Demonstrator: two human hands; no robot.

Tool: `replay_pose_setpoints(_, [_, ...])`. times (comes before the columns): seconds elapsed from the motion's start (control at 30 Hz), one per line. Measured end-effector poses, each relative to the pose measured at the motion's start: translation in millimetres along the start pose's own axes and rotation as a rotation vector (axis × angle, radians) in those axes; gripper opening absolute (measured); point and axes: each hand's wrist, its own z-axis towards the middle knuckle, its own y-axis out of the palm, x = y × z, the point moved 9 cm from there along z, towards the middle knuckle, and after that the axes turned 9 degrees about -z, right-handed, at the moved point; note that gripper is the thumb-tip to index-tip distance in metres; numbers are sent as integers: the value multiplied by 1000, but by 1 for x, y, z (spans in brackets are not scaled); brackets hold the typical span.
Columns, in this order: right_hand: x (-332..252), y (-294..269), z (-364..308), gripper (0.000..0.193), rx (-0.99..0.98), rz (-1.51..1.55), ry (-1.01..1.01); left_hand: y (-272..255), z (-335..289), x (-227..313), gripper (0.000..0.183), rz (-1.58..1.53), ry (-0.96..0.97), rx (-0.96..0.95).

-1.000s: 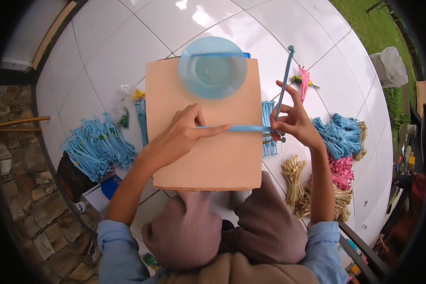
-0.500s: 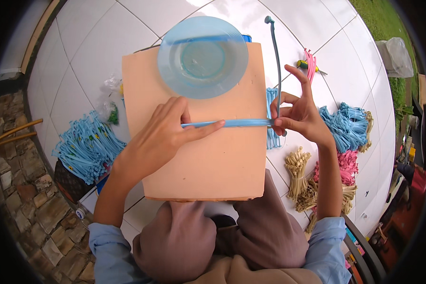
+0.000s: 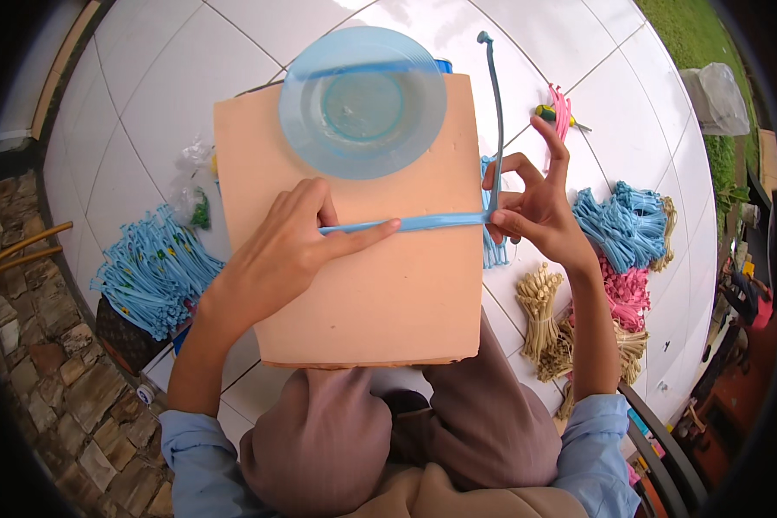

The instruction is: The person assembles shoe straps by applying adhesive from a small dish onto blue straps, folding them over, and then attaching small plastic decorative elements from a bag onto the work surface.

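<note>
A flat light blue strap [image 3: 445,221] is stretched level across a peach-coloured board [image 3: 371,298] over my lap. My left hand [image 3: 289,237] holds its left end, with the index finger laid out along the band. At the board's right edge my right hand [image 3: 531,211] pinches the strap between thumb and fingers, its outer finger raised. From that pinch a darker blue-grey length [image 3: 497,121] stands up and ends in a small knob-like tip. A translucent blue bowl [image 3: 298,129] with a wide rim rests on the far part of the board.
Bundled light blue straps [image 3: 155,272] lie on the tiles at left. At right are more blue bundles [image 3: 626,224], beige bundles [image 3: 540,306] and pink ones [image 3: 623,298]. A screwdriver [image 3: 546,113] lies beside pink strips [image 3: 561,108]. Black chair slats [image 3: 665,440] stand at lower right.
The whole view has shifted slightly, so things appear a little further left. Both hands keep their hold on the strap, and its upright length still stands from the right hand's pinch.
</note>
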Motion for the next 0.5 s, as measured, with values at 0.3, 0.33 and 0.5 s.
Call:
replay_pose_setpoints(0.3, [-3,4,3,94,-35,-53,8,3,-2,-3,43,-60,-34,-57])
replay_pose_setpoints(0.33, [-3,4,3,93,-52,-56,10,5,-1,-3,43,-53,-69,-97])
replay_pose_setpoints(0.5, [-3,5,6,93,-78,-103,56,4,-1,0,44,5,-45,-103])
